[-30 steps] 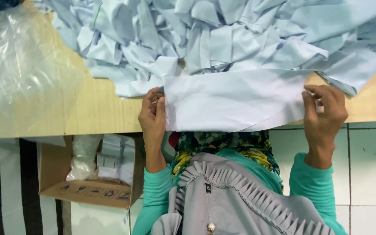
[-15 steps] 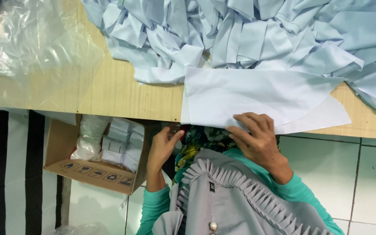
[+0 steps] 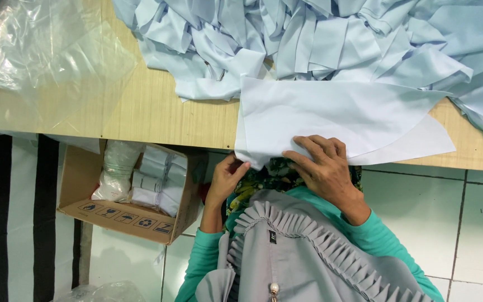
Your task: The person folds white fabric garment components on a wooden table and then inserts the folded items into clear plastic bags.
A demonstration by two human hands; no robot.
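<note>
At the upper left of the frame a clear plastic sheet [image 3: 46, 56] lies crumpled on the wooden table [image 3: 157, 117], and below it, at lower left, an open cardboard box [image 3: 85, 207] of wrapped white bundles sits on the tiled floor [image 3: 465, 223]. Just right of the box, the left hand [image 3: 225, 182] pinches the hanging corner of the white fabric piece [image 3: 331, 114] between thumb and curled fingers, under the table's edge. That piece lies flat at centre frame, overhanging the near edge, its upper side touching the heap of pale blue fabric [image 3: 331, 39]. The right hand [image 3: 322, 168] rests on it, fingers spread and pressing flat, gripping nothing. If the left hand tugs downward, the piece could slide off the edge toward the floor; the press alone may not hold smooth cloth. A pull could also drag neighbouring blue pieces along.
</note>
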